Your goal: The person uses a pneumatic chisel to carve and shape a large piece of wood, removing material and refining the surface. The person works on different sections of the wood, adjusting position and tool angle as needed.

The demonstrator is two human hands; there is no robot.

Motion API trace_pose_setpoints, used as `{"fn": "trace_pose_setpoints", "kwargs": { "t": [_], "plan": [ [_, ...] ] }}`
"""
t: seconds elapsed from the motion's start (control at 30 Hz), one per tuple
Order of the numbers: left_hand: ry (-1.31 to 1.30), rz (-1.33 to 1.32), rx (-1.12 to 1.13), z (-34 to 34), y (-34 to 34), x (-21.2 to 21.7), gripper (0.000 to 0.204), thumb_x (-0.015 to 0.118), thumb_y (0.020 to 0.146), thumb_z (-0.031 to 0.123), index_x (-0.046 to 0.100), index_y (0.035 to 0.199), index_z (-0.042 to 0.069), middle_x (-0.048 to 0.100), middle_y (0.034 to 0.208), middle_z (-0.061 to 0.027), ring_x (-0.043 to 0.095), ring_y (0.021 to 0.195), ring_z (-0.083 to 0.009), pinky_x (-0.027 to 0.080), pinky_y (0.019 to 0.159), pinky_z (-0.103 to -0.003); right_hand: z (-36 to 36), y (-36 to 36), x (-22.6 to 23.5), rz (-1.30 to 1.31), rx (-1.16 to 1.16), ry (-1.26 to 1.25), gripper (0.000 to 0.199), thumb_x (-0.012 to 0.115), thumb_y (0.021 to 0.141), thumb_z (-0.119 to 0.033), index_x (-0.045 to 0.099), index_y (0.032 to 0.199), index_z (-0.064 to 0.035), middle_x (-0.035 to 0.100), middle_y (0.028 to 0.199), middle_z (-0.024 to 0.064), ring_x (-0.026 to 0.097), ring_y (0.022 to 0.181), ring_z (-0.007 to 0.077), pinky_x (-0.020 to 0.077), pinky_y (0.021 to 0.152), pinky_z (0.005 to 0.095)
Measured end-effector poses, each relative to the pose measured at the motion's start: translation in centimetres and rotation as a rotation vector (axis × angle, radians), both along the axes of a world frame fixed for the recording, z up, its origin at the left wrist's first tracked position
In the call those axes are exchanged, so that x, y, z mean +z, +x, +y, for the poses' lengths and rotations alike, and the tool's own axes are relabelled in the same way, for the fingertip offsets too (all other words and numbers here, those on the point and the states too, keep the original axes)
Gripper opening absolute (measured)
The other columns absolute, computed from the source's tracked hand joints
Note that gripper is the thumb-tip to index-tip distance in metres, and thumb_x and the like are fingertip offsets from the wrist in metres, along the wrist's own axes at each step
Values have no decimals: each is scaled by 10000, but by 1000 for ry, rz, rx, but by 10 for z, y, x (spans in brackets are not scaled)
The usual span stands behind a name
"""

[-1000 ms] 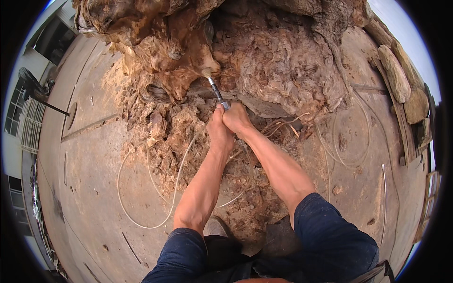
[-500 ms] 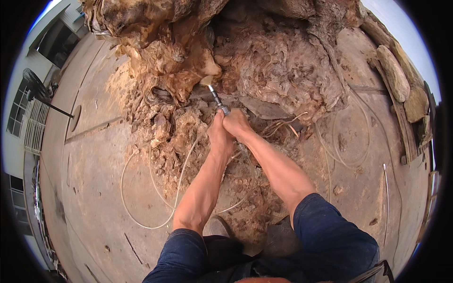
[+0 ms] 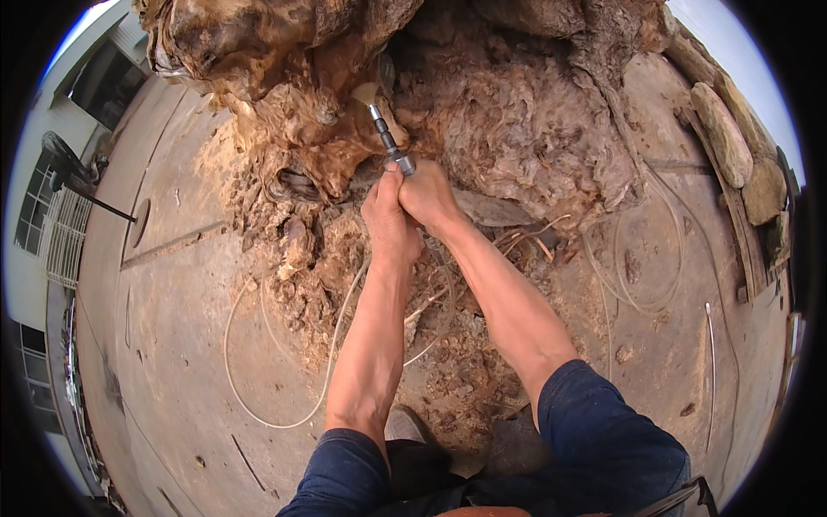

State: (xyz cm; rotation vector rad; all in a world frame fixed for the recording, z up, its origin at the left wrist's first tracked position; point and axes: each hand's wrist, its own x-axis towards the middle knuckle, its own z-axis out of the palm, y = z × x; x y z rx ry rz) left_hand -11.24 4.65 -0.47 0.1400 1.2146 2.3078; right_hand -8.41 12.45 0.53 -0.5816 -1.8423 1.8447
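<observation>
My left hand [image 3: 386,215] and my right hand [image 3: 428,194] are closed together around a slim air grinder [image 3: 393,153], out ahead of me. Its dark, stepped metal shaft points up and slightly left. The pale, blurred disc-like tip [image 3: 365,92] is against or very near the brown, knotted face of a huge tree stump [image 3: 508,129]; contact is hard to make out. My palms hide most of the tool's body. A thin clear hose [image 3: 231,366] loops on the ground beside my left forearm.
Bark chips and wood debris [image 3: 297,250] lie heaped under the stump. More hose [image 3: 680,250] coils at the right, near stacked logs [image 3: 724,142]. A stand with a round base [image 3: 140,220] is at the left. One shoe [image 3: 407,424] shows below me.
Both hands have moved the grinder forward and slightly left, higher up the stump's face. The hose loop at the left has shifted a little.
</observation>
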Motion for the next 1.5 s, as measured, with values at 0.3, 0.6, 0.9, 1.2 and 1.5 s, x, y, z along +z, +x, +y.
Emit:
{"fn": "trace_pose_setpoints", "kwargs": {
  "t": [0.3, 0.6, 0.9, 1.2, 1.5],
  "plan": [
    [72, -90, -2, 12, -2, -50, 418, 728, 980, 429, 642, 1212, 92, 660, 1163, -65, 626, 1093, -210, 539, 964, -416, 12, 0, -18, -316, 25, 36, 259, 674, 929, -226, 721, 822, 5, 699, 737, 130, 649, 654, 240, 458, 574, 427],
    [101, -138, -35, 16, 10, -63, 418, 660, 1015, 479, 601, 1243, 133, 649, 1197, -58, 621, 1135, -225, 537, 1011, -445, 21, 1, -42, -421, 69, 228, 310, 696, 932, -264, 727, 826, 26, 696, 715, 151, 650, 599, 242, 469, 524, 431],
    [98, -216, -31, 11, 23, -59, 408, 647, 1021, 495, 602, 1226, 146, 649, 1203, -47, 615, 1144, -228, 526, 1019, -452, 16, 11, -36, -468, 50, 250, 354, 689, 926, -310, 748, 894, 38, 738, 841, 241, 733, 770, 364, 549, 673, 477],
    [-36, -117, -109, -1, 35, -40, 444, 729, 969, 468, 636, 1221, 114, 652, 1182, -46, 602, 1134, -212, 499, 995, -422, 11, 39, -25, -275, 26, 96, 262, 659, 934, -247, 718, 846, -8, 711, 768, 176, 682, 723, 271, 495, 649, 455],
    [-91, 105, -11, 1, 14, 19, 481, 746, 963, 312, 650, 1231, -76, 673, 1123, -117, 632, 1006, -199, 525, 888, -373, 0, 19, 12, 70, 2, -249, 202, 609, 979, -177, 611, 819, -54, 573, 723, 26, 488, 590, 111, 353, 477, 319]
  ]
}}
